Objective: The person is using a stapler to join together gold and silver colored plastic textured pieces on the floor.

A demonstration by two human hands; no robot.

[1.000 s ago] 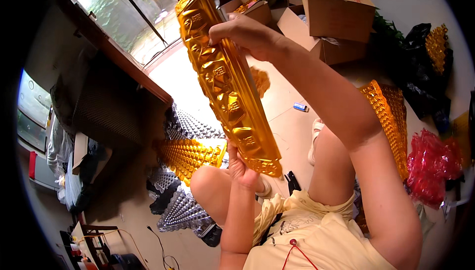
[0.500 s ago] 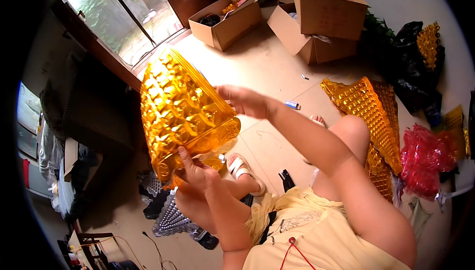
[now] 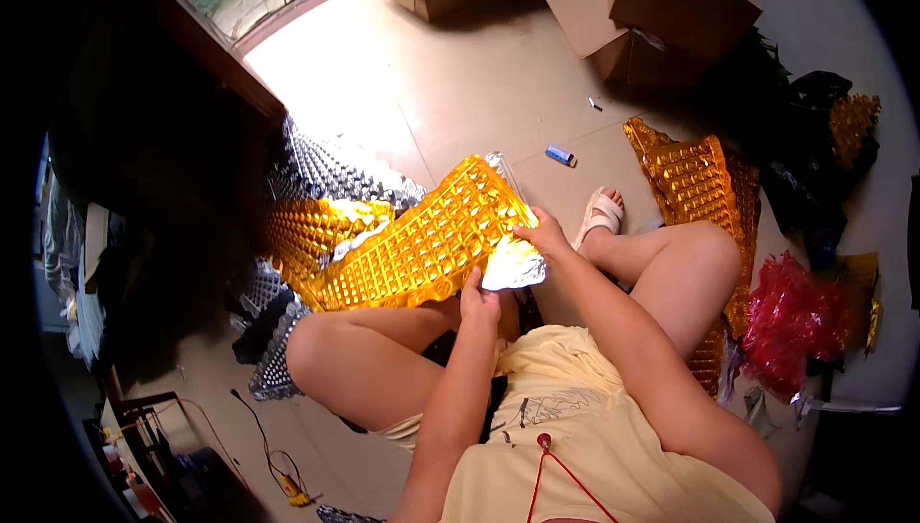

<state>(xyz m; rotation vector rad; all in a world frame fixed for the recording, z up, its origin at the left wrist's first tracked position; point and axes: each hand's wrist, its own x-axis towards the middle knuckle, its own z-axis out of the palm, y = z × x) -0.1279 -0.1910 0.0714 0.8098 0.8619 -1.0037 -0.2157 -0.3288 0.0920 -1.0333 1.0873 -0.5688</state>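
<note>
While the left hand pinched the near edge of a long, shiny gold foil sheet embossed with a grid of raised squares, the right hand gripped its right end, thumb on top. The sheet stretched out before the lap, along the far side of the bent left leg, with a crumpled silver foil patch showing between the hands. Its left end overlapped in view a second gold studded foil sheet; whether they touched could not be told. Silver studded foil sheets lay beyond, on the pale tiled floor. Crinkled, translucent red plastic lay at the right.
</note>
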